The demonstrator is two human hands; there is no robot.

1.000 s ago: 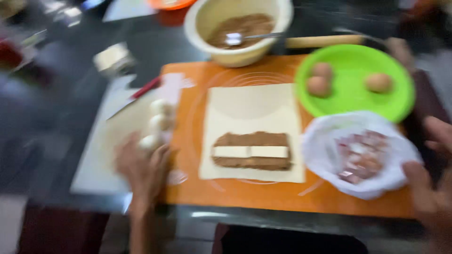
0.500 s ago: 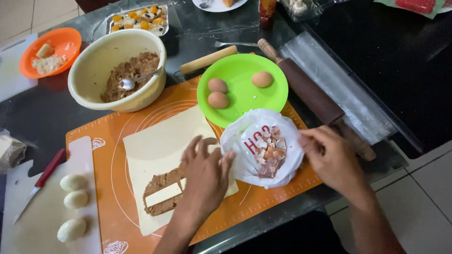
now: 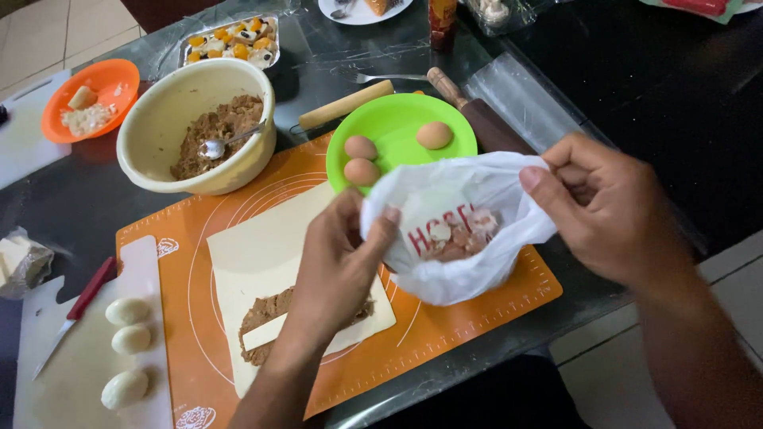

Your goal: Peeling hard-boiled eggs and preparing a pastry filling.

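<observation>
Left hand [image 3: 342, 266]: pinches the left rim of the white thin plastic bag [image 3: 457, 238], fingers closed.
Right hand [image 3: 608, 210]: grips the bag's right rim, closed.
Between hands: bag held open.

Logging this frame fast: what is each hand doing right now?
Left hand: closed on the near rim of the white plastic bag.
Right hand: closed, pinching the bag's far rim.

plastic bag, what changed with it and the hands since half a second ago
The left hand left the dough sheet and took hold of the white plastic bag; the right hand grips the other edge. Together they lifted it off the orange mat and hold it open. The eggs on the green plate, the bowl and the rolling pin stayed put.
</observation>
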